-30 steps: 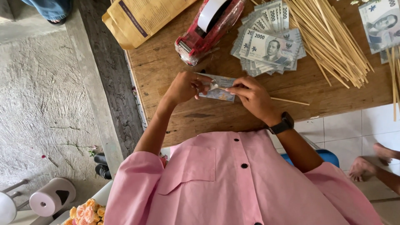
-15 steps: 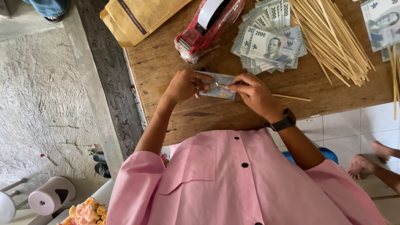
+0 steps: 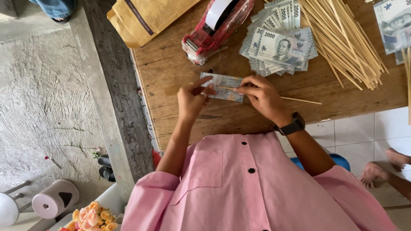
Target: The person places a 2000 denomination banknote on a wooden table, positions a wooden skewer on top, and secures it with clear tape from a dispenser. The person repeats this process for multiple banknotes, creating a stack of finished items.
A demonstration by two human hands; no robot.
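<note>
Envelope: a tan paper envelope (image 3: 147, 17) lies at the far left corner of my wooden table (image 3: 180, 115), partly over the edge.
Tape dispenser: a red tape dispenser (image 3: 214, 28) sits just right of the envelope, near the far edge.
My left hand: my left hand (image 3: 192, 100) is raised over the table's near left part, forefinger stretched out, thumb and other fingers touching the left end of a banknote (image 3: 224, 85).
Banknote: it lies flat on the table between my hands, with a thin bamboo stick (image 3: 295, 99) across it.
My right hand: my right hand (image 3: 263, 96) pinches stick and note together at the note's right end.
Note stack: a fanned stack of banknotes (image 3: 278, 42) sits beyond my right hand.
Sticks: a pile of bamboo sticks (image 3: 342, 40) lies toward the far right.
</note>
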